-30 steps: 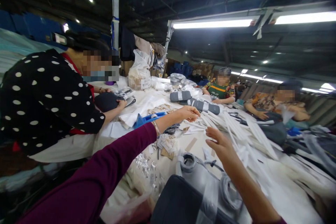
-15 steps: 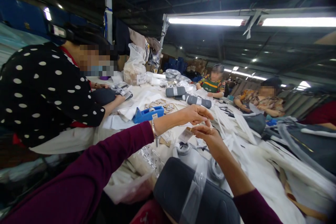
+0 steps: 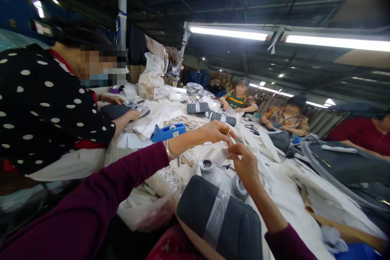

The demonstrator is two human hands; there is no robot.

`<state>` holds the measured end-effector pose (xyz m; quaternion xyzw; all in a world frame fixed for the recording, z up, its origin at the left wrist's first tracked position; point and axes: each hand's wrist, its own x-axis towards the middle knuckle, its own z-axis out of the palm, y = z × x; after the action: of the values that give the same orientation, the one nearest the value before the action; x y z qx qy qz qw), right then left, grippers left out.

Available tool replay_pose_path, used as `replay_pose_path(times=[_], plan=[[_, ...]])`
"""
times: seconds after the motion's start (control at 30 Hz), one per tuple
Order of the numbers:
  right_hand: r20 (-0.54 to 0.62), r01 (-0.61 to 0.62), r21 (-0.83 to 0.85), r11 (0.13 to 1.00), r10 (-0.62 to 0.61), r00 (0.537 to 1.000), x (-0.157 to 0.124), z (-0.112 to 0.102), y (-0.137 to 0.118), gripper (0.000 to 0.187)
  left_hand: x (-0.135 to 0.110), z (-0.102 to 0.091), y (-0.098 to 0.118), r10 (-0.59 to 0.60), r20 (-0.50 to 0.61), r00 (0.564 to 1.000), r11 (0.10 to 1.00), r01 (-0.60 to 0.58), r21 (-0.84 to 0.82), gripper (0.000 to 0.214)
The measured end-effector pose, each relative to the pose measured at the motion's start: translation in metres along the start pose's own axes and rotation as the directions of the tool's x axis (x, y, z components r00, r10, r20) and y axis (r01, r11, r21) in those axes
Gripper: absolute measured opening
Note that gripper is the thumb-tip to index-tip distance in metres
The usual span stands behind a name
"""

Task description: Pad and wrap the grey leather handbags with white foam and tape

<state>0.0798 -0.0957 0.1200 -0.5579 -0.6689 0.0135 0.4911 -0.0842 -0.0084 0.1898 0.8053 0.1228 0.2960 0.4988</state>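
Observation:
My left hand [image 3: 217,131] is closed in a pinch, with a thin white strip [image 3: 229,134] showing at its fingertips. Just below and to the right, my right hand [image 3: 245,164] pinches a small see-through tag [image 3: 220,156], blurred and partly hidden by the fingers. The fingertips of both hands almost meet. Beneath them lies a dark grey padded case [image 3: 198,201] with a band of clear tape across it. Rolled light grey pieces [image 3: 207,165] rest just behind the case.
A blue tape dispenser [image 3: 168,132] stands left of my hands, beside patterned brown cards [image 3: 179,120]. Taped grey bundles [image 3: 222,118] lie farther back. A co-worker in polka dots [image 3: 61,101] works close at left; others sit across the table. Dark grey fabric pieces [image 3: 350,162] lie at right.
My view has turned slightly right. My fingertips have come closer together, and the tag in my right hand is more covered. A co-worker's far-right upper body shows more.

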Motion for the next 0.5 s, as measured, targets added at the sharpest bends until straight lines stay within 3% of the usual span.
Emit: replay_pose_path(times=[0.17,0.33,0.5], plan=[[-0.057,0.076,-0.106,0.991,-0.082,0.995,-0.011,-0.002,-0.007,0.002,-0.008,0.003,0.005,0.001,-0.079,0.997,0.999,-0.004,-0.045,0.032],[-0.075,0.184,-0.222,0.958,-0.205,0.976,-0.022,-0.004,-0.021,0.011,-0.014,0.007,0.009,0.0,-0.077,0.997,0.989,-0.011,-0.145,0.029],[-0.007,0.196,-0.097,0.976,-0.197,0.98,-0.026,0.0,-0.025,0.018,-0.023,0.014,0.023,0.004,-0.068,0.998,0.99,-0.014,-0.139,0.027]])
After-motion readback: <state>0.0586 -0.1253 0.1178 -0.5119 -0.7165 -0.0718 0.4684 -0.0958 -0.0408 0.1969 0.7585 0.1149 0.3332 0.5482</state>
